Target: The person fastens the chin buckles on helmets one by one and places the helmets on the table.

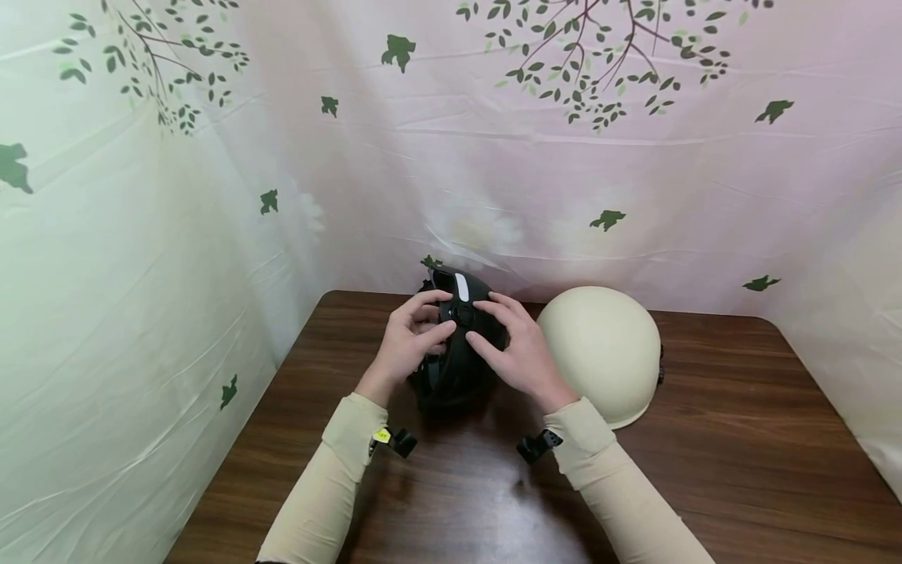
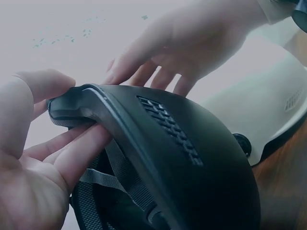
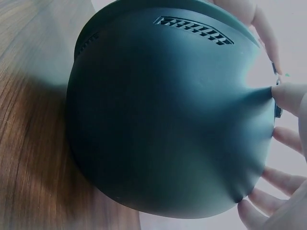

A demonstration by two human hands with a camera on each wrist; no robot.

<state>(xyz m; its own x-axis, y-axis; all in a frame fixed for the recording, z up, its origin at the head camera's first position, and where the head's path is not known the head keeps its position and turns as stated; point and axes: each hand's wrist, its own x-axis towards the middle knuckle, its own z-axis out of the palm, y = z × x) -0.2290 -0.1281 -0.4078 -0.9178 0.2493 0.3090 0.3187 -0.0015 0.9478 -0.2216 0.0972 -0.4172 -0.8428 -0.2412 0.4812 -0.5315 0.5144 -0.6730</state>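
A black helmet stands tipped on its side, its opening turned to the left. My left hand grips its rim, thumb outside and fingers reaching within, as the left wrist view shows. Webbing straps hang inside the shell. My right hand rests its spread fingertips on the smooth outer shell. Between both hands a small black round fitting sits on the helmet's upper side, below a white strip. A slotted vent shows near the rim.
A cream helmet lies dome up just right of the black one. Both stand on a dark wooden table near its back edge. Behind hangs a pale curtain with printed leaves. Each wrist wears a small camera.
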